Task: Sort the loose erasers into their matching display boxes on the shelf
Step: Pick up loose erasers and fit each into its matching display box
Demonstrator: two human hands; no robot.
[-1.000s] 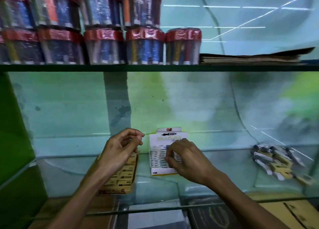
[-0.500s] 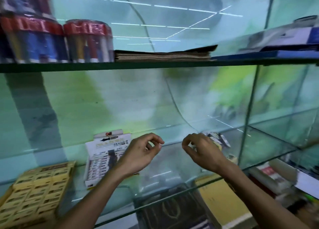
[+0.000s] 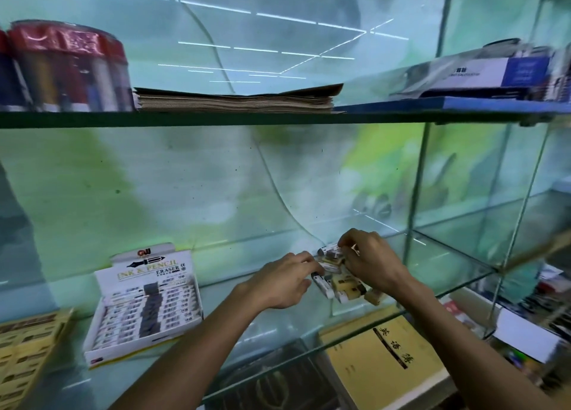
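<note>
A pile of loose erasers (image 3: 343, 283), white-sleeved and yellow ones, lies on the glass shelf (image 3: 278, 320) right of centre. Both hands are on it. My left hand (image 3: 285, 281) reaches in from the left, fingertips touching a white eraser at the pile's left edge. My right hand (image 3: 372, 259) covers the pile's right side, its fingers curled round an eraser at the top of the pile. A white "Ink & Pencil Eraser" display box (image 3: 145, 304) stands on the shelf to the left. A yellow display box (image 3: 26, 348) sits at the far left edge.
The upper shelf holds red-lidded jars (image 3: 66, 69), a stack of brown paper (image 3: 234, 100) and blue-white boxes (image 3: 488, 76). A vertical glass divider (image 3: 417, 193) closes the compartment on the right. Yellow notebooks (image 3: 386, 357) lie below the shelf.
The view swung right. Both hands left the display boxes, travelled right along the shelf and landed on the loose eraser pile.
</note>
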